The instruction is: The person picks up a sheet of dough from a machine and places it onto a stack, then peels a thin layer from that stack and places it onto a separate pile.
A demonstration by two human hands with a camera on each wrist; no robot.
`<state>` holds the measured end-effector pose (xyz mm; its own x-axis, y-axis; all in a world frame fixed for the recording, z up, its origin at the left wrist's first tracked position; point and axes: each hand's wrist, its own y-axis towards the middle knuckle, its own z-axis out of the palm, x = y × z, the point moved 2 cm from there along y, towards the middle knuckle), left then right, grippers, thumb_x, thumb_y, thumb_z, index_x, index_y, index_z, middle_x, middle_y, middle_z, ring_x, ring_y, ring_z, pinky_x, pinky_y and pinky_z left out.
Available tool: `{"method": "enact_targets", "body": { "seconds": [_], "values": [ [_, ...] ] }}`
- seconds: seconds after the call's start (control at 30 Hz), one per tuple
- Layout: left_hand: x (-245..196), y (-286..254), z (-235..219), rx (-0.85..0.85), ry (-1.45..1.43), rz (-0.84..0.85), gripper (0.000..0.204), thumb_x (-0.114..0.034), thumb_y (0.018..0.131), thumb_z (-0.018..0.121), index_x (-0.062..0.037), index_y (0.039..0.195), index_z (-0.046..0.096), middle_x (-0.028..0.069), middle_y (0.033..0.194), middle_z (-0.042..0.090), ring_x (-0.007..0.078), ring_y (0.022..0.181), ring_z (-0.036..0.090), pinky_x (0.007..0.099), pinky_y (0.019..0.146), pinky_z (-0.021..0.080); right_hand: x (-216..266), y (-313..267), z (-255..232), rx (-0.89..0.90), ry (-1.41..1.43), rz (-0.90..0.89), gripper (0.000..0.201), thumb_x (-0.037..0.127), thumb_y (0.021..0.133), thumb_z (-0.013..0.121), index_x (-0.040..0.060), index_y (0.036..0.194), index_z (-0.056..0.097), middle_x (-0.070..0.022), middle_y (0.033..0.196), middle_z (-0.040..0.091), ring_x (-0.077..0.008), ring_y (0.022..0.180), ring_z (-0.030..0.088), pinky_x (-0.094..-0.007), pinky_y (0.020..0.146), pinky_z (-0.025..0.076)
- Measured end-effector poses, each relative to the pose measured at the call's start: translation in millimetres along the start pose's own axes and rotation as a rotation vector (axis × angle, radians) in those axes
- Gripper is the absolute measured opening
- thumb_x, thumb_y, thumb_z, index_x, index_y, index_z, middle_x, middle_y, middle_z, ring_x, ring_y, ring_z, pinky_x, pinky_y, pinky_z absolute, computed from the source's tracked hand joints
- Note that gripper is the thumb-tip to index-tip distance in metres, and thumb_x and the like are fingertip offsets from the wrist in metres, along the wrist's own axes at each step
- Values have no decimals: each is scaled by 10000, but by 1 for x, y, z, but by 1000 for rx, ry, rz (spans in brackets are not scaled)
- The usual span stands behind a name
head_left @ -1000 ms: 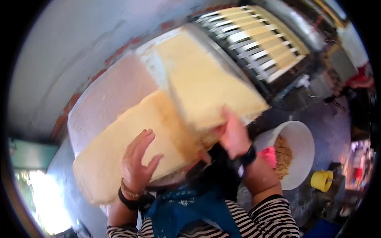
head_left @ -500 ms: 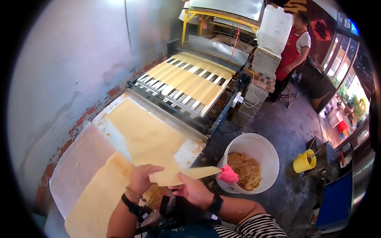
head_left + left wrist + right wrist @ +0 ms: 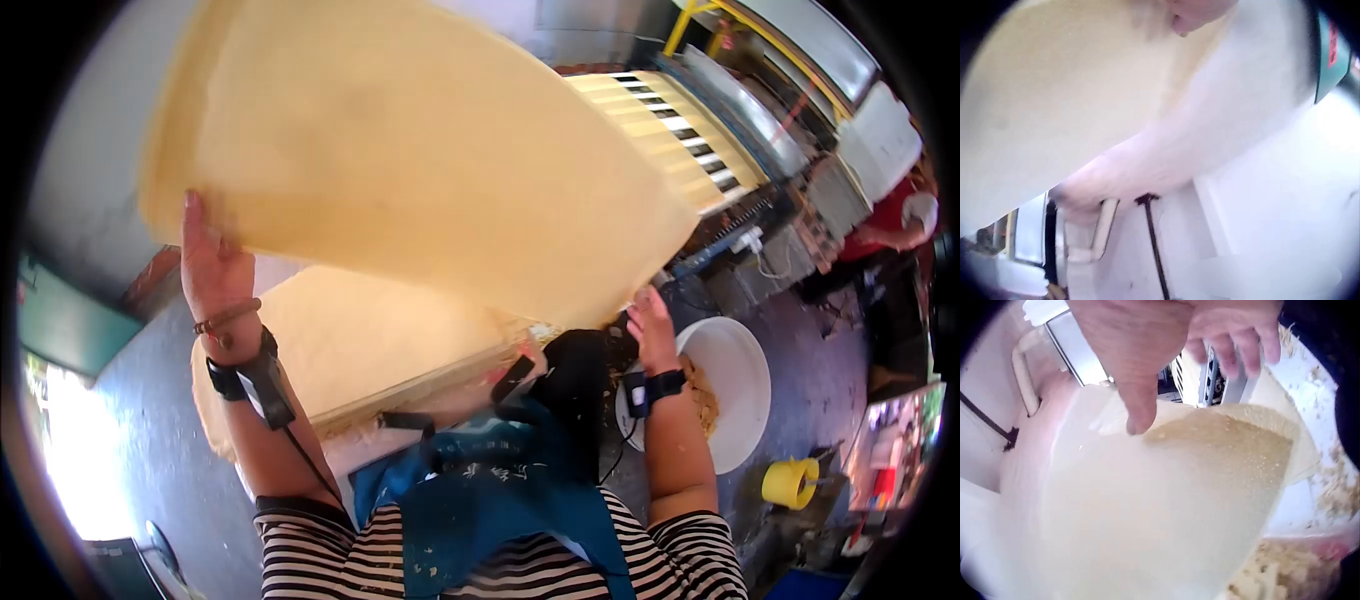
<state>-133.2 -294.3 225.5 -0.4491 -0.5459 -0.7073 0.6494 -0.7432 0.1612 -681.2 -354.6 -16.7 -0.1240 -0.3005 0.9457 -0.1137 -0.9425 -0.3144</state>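
Observation:
A large, thin, pale yellow flexible sheet (image 3: 420, 150) with a browner border is raised in front of the body. My left hand (image 3: 215, 265) pinches its lower left corner; in the left wrist view, the fingers of that hand (image 3: 1200, 9) show at the sheet's edge. At the lower right corner is my right hand (image 3: 655, 325). The right wrist view shows that hand's thumb (image 3: 1138, 415) lying against the sheet (image 3: 1147, 506), while its other fingers (image 3: 1247, 347) hang loosely, apart from the thumb. Below lies a stack of similar sheets (image 3: 380, 340).
A white bucket (image 3: 752, 400) of broken yellow-brown pieces (image 3: 702, 405) stands right of the stack. Farther right is a small yellow bucket (image 3: 790, 483). Behind the raised sheet, a slatted machine (image 3: 690, 130) carries more sheet. A person in red (image 3: 890, 225) is at far right.
Half a second ago, both hands were close together at the near end of the sheet, which lay on the white surface. Now they are wide apart, with the sheet lifted leftward over the stack.

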Motion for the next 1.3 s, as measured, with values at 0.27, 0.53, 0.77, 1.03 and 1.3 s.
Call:
{"method": "enact_targets", "body": {
  "seconds": [0.27,0.53,0.77,1.03,1.3],
  "values": [
    [-72,-66,-283,-531,92,10,286,-279,915,656,-80,1118,629,29,1019,674,163,825,647,295,686,542,74,-9,189,488,-37,-119,141,139,891,653,14,954,640,-16,867,654,-78,730,594,-215,654,478],
    [-62,-163,-387,-839,503,-179,261,-192,902,647,-23,1099,618,61,948,674,190,763,670,303,579,551,-4,21,257,357,-628,-270,148,166,815,672,18,818,683,30,709,603,-52,647,515,-243,567,422],
    [-62,-150,-382,-856,1048,-172,384,-369,878,670,6,797,679,69,712,677,153,540,636,263,434,469,-14,35,253,381,-620,-290,155,159,830,690,36,761,625,60,687,530,-44,632,454,-229,557,383],
    [-83,-165,-354,-837,2068,-191,452,-472,879,595,-37,838,709,155,698,670,322,614,643,388,552,487,16,36,259,256,-1157,-492,250,170,827,710,3,1001,641,-94,886,681,-212,827,648,-322,737,504],
    [-64,-138,-367,-791,1204,295,291,-294,887,643,-9,871,698,175,689,657,338,621,640,397,557,482,105,-136,397,704,-947,-1327,421,77,742,737,60,1146,621,-133,1142,634,-322,1085,583,-396,956,448]
  ]
}}
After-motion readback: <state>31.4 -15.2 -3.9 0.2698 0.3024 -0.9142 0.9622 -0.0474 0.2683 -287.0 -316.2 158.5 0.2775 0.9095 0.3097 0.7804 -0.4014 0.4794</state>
